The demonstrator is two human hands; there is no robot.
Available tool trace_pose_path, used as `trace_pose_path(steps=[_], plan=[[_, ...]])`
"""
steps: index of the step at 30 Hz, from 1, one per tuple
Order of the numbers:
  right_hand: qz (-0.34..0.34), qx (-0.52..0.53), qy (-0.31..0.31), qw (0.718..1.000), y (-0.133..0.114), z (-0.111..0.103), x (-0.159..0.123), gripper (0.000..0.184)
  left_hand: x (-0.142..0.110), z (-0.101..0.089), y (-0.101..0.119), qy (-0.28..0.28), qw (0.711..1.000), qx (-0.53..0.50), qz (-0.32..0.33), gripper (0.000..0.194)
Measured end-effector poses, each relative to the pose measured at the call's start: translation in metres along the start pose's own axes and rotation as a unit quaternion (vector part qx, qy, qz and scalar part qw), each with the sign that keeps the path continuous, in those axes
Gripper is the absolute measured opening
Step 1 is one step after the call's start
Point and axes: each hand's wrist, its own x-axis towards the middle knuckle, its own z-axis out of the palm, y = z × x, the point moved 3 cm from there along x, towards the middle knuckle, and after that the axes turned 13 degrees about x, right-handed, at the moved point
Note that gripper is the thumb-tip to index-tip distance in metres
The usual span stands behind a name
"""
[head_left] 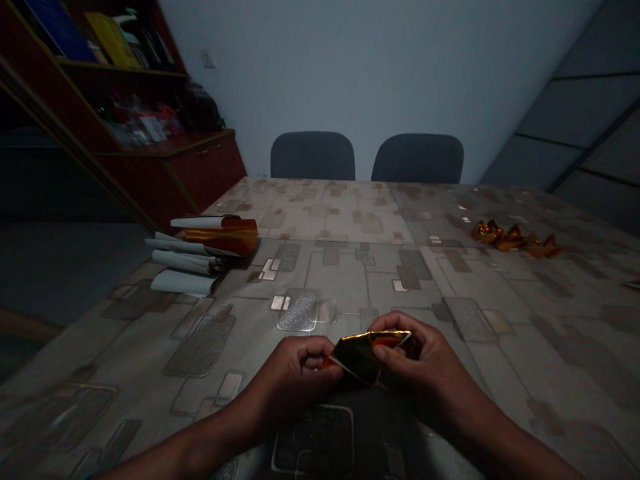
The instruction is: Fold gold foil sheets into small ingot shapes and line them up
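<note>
Between my two hands is a partly folded piece of gold foil paper [357, 355], held just above the table near its front edge. My left hand [305, 367] pinches its left corner, where a pale edge and a bit of orange show. On the other side, my right hand [417, 353] grips the right end, thumb in front on the foil and fingers behind it. Several folded gold paper ingots [513, 237] stand in a row at the right of the table. A loose stack of gold foil paper sheets [220, 239], with white backs, lies curled at the left.
A patterned cloth [340, 267] covers the table [320, 207]. Two grey chairs [313, 157] stand at its far side, before a pale wall. At the left is a dark red cabinet [200, 173] with shelves of assorted items. Grey panels [575, 113] fill the right side.
</note>
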Motion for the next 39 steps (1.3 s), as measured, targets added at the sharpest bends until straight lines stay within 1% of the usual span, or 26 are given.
trace_pose_path(steps=[3, 6, 9, 12, 14, 17, 21, 25, 28, 31, 34, 37, 39], plan=[[-0.032, -0.048, -0.009, 0.998, -0.008, 0.003, -0.003, 0.017, 0.000, -0.003, 0.003, 0.017, 0.999, 0.026, 0.021, 0.020], [-0.075, -0.113, -0.019, 0.991, -0.016, 0.008, -0.006, 0.014, 0.001, -0.008, 0.001, 0.040, 0.998, 0.006, 0.049, 0.020], [-0.112, -0.182, -0.044, 0.976, -0.018, 0.011, -0.007, 0.014, 0.001, -0.016, 0.000, 0.089, 0.992, -0.009, 0.084, 0.026], [-0.162, -0.239, -0.085, 0.954, -0.016, 0.013, -0.007, 0.008, 0.002, -0.020, 0.000, 0.128, 0.987, -0.003, 0.095, 0.029], [-0.188, -0.267, -0.106, 0.939, -0.014, 0.013, -0.007, 0.010, 0.004, -0.021, 0.001, 0.139, 0.985, -0.013, 0.098, 0.032], [-0.191, -0.286, -0.138, 0.929, -0.012, 0.011, -0.006, 0.013, 0.005, -0.023, 0.000, 0.163, 0.981, -0.038, 0.101, 0.035], [-0.195, -0.272, -0.205, 0.920, -0.008, 0.008, -0.006, 0.027, 0.004, -0.026, 0.001, 0.203, 0.972, -0.054, 0.106, 0.040], [-0.238, -0.287, -0.221, 0.901, -0.007, 0.007, -0.009, 0.033, 0.004, -0.027, 0.003, 0.207, 0.968, -0.057, 0.129, 0.039], [-0.274, -0.319, -0.234, 0.877, -0.007, 0.007, -0.011, 0.036, 0.007, -0.027, 0.003, 0.178, 0.973, -0.055, 0.133, 0.037], [-0.325, -0.333, -0.234, 0.854, -0.010, 0.007, -0.011, 0.033, 0.009, -0.024, 0.002, 0.146, 0.979, -0.056, 0.128, 0.037], [-0.350, -0.330, -0.217, 0.849, -0.012, 0.006, -0.008, 0.029, 0.007, -0.023, 0.002, 0.155, 0.980, -0.048, 0.118, 0.039], [-0.353, -0.327, -0.230, 0.846, -0.013, 0.007, -0.007, 0.032, 0.005, -0.022, 0.002, 0.176, 0.977, -0.041, 0.116, 0.042], [-0.360, -0.324, -0.227, 0.844, -0.013, 0.007, -0.008, 0.033, 0.005, -0.021, 0.002, 0.180, 0.975, -0.041, 0.120, 0.044]])
